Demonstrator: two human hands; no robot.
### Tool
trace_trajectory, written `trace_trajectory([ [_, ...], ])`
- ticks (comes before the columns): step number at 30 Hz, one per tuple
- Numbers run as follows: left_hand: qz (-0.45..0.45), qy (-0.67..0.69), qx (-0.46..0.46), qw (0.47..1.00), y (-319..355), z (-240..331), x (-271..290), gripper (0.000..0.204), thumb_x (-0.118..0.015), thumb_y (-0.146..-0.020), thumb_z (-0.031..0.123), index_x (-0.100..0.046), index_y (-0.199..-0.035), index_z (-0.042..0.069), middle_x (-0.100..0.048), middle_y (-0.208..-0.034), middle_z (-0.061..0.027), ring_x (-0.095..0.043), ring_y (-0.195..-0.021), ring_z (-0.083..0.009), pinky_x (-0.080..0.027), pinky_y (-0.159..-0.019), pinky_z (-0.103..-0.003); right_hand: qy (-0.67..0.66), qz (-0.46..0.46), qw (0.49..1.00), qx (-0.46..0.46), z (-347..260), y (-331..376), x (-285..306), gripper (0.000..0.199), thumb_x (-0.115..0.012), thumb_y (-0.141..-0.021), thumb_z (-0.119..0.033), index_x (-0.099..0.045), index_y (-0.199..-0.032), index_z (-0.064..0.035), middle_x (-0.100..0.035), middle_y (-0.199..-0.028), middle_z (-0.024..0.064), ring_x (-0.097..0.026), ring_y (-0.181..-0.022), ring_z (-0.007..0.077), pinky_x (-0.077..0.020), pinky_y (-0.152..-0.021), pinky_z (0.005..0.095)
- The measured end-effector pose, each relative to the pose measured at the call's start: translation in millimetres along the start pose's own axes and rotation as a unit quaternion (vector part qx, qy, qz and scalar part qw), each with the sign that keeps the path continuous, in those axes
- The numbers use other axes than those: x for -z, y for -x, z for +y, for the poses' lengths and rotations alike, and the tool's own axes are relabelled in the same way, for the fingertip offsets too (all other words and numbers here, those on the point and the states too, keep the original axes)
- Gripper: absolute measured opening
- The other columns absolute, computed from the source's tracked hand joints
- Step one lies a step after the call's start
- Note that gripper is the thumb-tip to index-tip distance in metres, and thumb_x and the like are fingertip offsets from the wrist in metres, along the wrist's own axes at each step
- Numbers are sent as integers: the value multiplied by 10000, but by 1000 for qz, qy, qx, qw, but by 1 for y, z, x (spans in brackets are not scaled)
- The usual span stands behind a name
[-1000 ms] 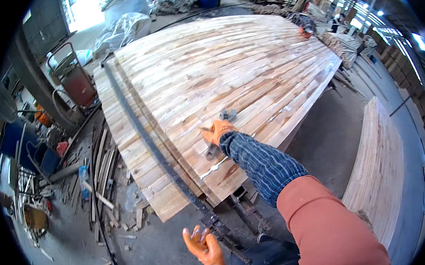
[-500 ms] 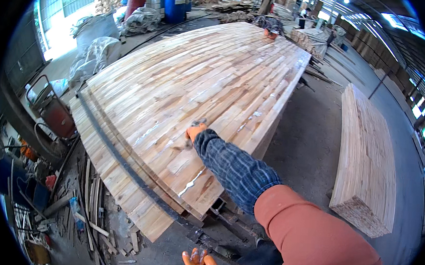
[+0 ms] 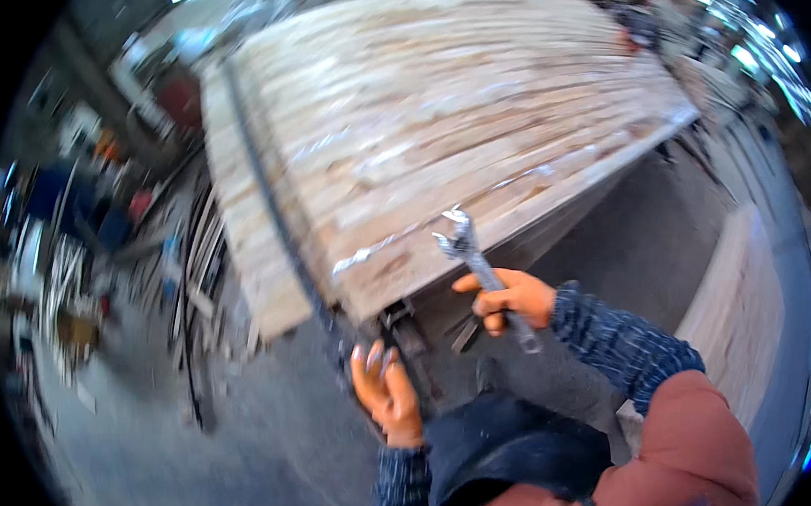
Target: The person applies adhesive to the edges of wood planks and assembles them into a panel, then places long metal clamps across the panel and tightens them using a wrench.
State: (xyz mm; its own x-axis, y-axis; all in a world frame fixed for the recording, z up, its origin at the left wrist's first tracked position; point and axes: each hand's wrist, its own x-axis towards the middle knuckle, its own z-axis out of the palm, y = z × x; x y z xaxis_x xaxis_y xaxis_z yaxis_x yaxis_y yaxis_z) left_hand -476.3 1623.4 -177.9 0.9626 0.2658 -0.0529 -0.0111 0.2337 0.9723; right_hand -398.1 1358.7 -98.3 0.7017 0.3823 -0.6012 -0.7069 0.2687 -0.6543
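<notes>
My right hand grips a silver wrench by its shaft. The wrench's forked head points up and left, overlapping the near edge of a large panel of glued wood strips. Its tail end sticks out below my fingers. Lower and further left, my left hand is half curled with the fingers apart, and nothing shows in it. Pale smears mark its fingertips. It is beside the near end of a dark metal bar lying across the panel's left part. A white glue streak runs along the panel's surface.
A stack of wood strips stands on the floor at the right. Loose wood offcuts and clutter lie at the left. A reddish machine stands beyond the panel's left edge. Dark metal supports project below the panel's near corner.
My right arm has drawn back from the panel, and the wrench now shows in that hand. My left hand has come further into view. The whole view has shifted and blurred.
</notes>
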Motion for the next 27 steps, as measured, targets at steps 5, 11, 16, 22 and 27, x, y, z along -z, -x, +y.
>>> trace_trajectory([
  [5, 111, -29, -86, 990, 16, -52, -15, 516, -467, -1040, 132, -335, -1524, 10, -505, -1451, -193, -557, -1273, -306, -456, -1057, -411, 329, -19, 938, -103, 18, 50, 2, 404, -537, -972, -133, -553, -1362, -29, -672, -865, 70, -646, -679, 124, -531, -618, 291],
  [11, 158, -2, -24, 987, 37, -52, 0, 477, -387, -1055, 151, -382, -1515, 24, -552, -1433, -138, -585, -1263, -279, -471, -1012, -352, 638, -107, 756, -104, 15, 44, -26, 394, -528, -964, -228, -593, -1316, -65, -713, -913, 163, -697, -783, 276, -551, -742, 393],
  [16, 35, 15, 50, 998, 51, -72, 25, 452, -394, -1066, 195, -430, -1500, 70, -577, -1417, -117, -583, -1275, -263, -466, -1005, -346, 771, -152, 614, -77, 17, 33, -39, 410, -536, -961, -255, -587, -1328, -79, -698, -1137, 225, -670, -1062, 389, -518, -930, 473],
  [22, 14, 45, 35, 998, 69, -102, 32, 454, -392, -1052, 160, -442, -1494, 68, -595, -1397, -116, -619, -1206, -234, -490, -922, -304, 836, -134, 522, -106, 22, 26, -74, 413, -549, -961, -253, -587, -1335, -84, -695, -1174, 209, -668, -1080, 387, -518, -947, 478],
  [27, 27, 131, 125, 983, 70, -102, 25, 449, -408, -1071, 231, -438, -1497, 95, -591, -1403, -113, -623, -1207, -254, -495, -908, -309, 888, -141, 405, -166, 17, 11, -128, 347, -537, -945, -196, -630, -1258, -79, -716, -1117, 186, -692, -1061, 352, -553, -897, 463],
])
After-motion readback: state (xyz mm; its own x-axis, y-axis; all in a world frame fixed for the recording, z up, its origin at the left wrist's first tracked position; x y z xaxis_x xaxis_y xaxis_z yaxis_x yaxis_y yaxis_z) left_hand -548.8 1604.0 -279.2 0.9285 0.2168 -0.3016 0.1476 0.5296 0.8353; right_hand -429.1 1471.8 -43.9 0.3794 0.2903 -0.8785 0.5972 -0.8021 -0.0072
